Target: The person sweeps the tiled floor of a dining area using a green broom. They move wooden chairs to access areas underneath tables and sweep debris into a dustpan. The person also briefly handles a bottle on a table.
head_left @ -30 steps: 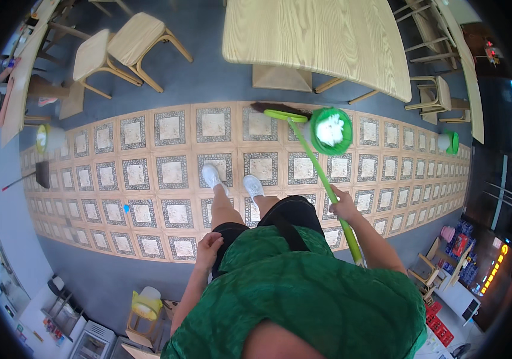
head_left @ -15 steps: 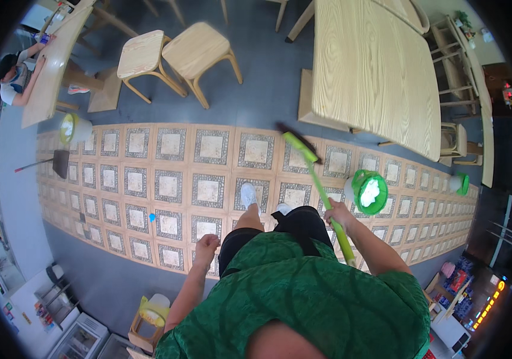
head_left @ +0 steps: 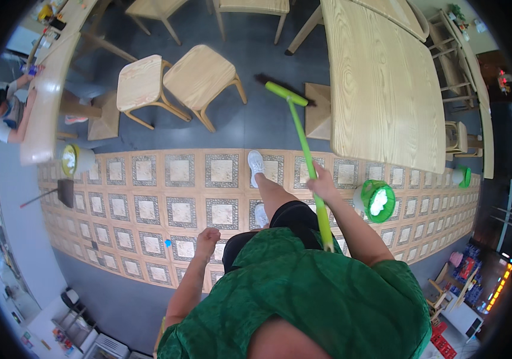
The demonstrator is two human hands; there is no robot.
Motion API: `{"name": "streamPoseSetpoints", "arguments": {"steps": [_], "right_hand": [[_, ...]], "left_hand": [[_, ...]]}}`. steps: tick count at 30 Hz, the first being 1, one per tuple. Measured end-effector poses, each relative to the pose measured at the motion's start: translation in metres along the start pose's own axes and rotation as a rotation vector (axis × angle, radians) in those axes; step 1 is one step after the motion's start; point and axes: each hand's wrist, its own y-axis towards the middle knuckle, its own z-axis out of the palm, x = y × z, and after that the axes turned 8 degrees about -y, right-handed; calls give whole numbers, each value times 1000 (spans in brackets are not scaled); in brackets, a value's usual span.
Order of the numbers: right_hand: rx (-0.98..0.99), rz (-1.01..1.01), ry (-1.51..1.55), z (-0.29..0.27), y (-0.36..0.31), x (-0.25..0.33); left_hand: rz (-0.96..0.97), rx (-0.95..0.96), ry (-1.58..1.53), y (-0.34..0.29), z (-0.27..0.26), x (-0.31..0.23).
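Note:
My right hand (head_left: 324, 184) is wrapped round the handle of a green broom (head_left: 305, 143). The handle's thick lower end reaches back to the front of my green shirt. Ahead, the broom's green head with dark bristles rests on the grey floor, just beyond the tiled strip and beside the wooden table's base (head_left: 317, 110). At my left side, my left hand (head_left: 208, 237) hangs with its fingers curled in; I see nothing in it. A small blue scrap (head_left: 168, 243) lies on the tiles to its left.
A wooden table (head_left: 381, 84) stands ahead right, two stools (head_left: 199, 78) ahead left. Green-rimmed bin (head_left: 379, 201) with white waste is right of me; another bin (head_left: 76, 160) and a dustpan (head_left: 65, 194) are far left. A person (head_left: 8, 113) sits at the left table.
I have stepped forward, one foot ahead. The broom head has moved from the tiles onto the grey floor, nearer the stools and the table base. My left hand stays curled.

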Motion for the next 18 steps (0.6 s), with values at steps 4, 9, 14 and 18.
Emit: {"name": "streamPoseSetpoints", "arguments": {"steps": [4, 9, 14, 18], "right_hand": [[-195, -83, -146, 21, 153, 37], [-19, 260, -311, 22, 266, 71], [97, 371, -575, 24, 255, 45], [264, 487, -645, 58, 169, 18]], "left_hand": [[-2, -12, 58, 38, -11, -65], [-103, -51, 54, 59, -44, -134], [-159, -13, 169, 104, -91, -179], [-67, 123, 384, 185, -144, -224]]}}
